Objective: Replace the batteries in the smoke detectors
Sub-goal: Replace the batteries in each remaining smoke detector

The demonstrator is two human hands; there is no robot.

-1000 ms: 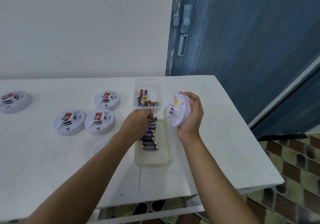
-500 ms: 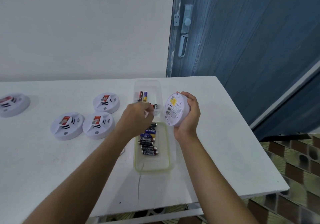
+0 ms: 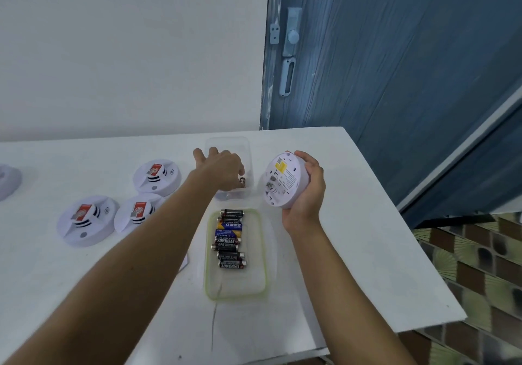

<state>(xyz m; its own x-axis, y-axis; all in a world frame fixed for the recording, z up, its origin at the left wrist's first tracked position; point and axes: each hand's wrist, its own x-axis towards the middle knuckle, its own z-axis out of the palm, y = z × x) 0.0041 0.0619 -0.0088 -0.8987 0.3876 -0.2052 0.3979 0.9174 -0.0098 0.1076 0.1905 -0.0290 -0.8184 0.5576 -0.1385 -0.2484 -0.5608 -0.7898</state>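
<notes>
My right hand (image 3: 306,192) grips a white round smoke detector (image 3: 284,182) above the table, tilted so its back faces me. My left hand (image 3: 221,171) reaches into a clear plastic container (image 3: 248,150). Its thumb and forefinger pinch a small battery (image 3: 242,181), and its outer fingers are spread. A row of several batteries (image 3: 229,239) lies on a green-rimmed clear lid (image 3: 237,288) just in front of the container. Three more smoke detectors lie face up at the left: detector one (image 3: 156,176), detector two (image 3: 86,220) and detector three (image 3: 138,213).
A further detector (image 3: 8,181) sits at the far left edge of the view. The white table (image 3: 353,251) ends at the right and front; beyond it is a patterned floor (image 3: 480,265). A blue door (image 3: 395,68) stands behind the table's right corner.
My left hand has moved from the battery row on the lid up into the clear container. My right hand still holds the detector, slightly raised.
</notes>
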